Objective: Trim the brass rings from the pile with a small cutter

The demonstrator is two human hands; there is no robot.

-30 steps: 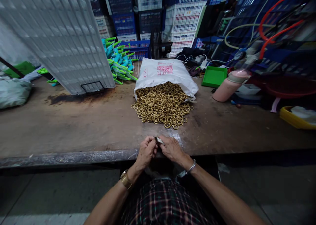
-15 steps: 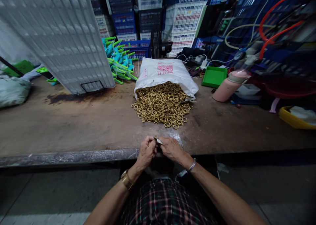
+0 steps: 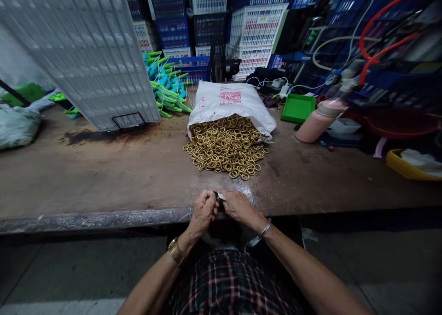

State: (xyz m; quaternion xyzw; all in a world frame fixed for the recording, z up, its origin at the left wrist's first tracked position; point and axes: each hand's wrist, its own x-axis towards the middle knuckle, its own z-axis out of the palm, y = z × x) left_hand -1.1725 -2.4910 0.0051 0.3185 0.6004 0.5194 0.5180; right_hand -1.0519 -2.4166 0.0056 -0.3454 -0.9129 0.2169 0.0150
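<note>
My left hand (image 3: 203, 210) is closed in a pinch over the table's front edge. What its fingers hold is too small and hidden to make out. My right hand (image 3: 239, 207) is closed on a small flat blade-like tool (image 3: 220, 196), pale with a dark part, whose tip meets the left fingertips. Just beyond both hands lies a heap of brass-coloured rings (image 3: 228, 144), spilling from the mouth of a white woven sack (image 3: 214, 96) with red print.
A ribbed pale panel (image 3: 103, 57) leans at the left, beside green and turquoise hangers (image 3: 171, 87). To the right are a green tray (image 3: 299, 107), a pink bottle (image 3: 319, 121) and a yellow tray (image 3: 400, 165). Stacked crates (image 3: 257, 27) stand behind the wooden table (image 3: 103, 177).
Both hands stay together at the table edge, with slight finger movement around the small tool. The view has shifted slightly; the ring heap and sack look unchanged.
</note>
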